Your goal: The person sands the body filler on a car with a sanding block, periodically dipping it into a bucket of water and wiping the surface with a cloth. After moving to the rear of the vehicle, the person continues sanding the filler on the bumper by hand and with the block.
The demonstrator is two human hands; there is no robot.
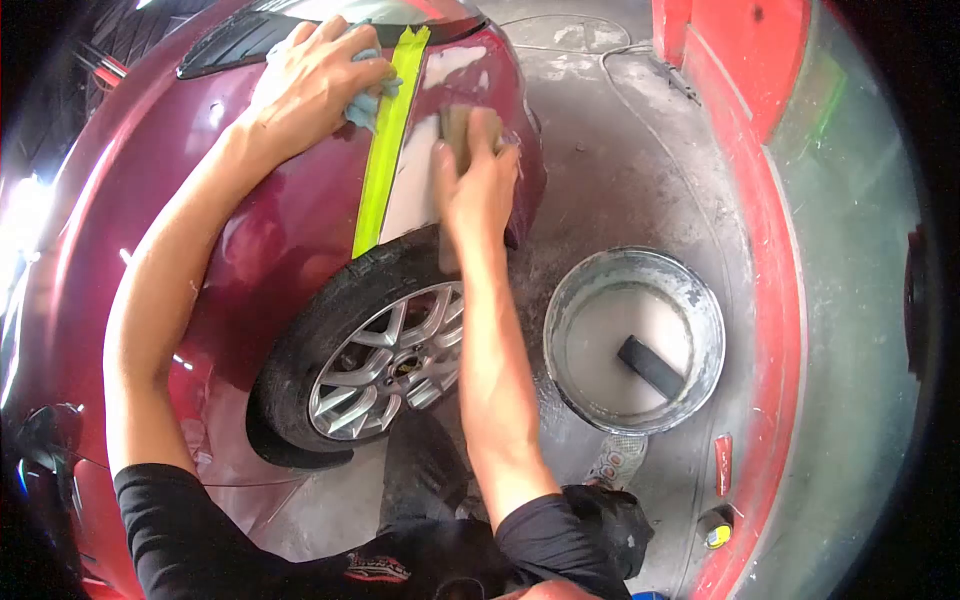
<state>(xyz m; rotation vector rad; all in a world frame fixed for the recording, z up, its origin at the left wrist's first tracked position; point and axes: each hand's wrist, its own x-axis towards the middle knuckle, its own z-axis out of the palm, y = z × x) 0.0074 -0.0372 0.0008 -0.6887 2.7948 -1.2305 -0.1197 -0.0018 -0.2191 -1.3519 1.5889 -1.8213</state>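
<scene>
My left hand (325, 85) rests high on the dark red car fender (270, 210), its fingers wrapped round a light blue cloth (362, 105). Yellow-green tape (385, 150) runs down the fender to the wheel arch, just right of that hand. On the other side of the tape, my right hand (480, 180) holds a greenish-brown block (457, 135) against the panel beside a whitish patch (412, 190). The block and fingertips are blurred. Below both hands is the black tyre (290, 370) with its silver wheel (400, 365).
A grey-rimmed bucket (555, 330) of cloudy liquid stands on the floor right of the wheel, with a black block (650, 368) in it. Beyond it lie a red object (723, 465) and a tape measure (717, 535). A red-edged panel (780, 300) curves along the right.
</scene>
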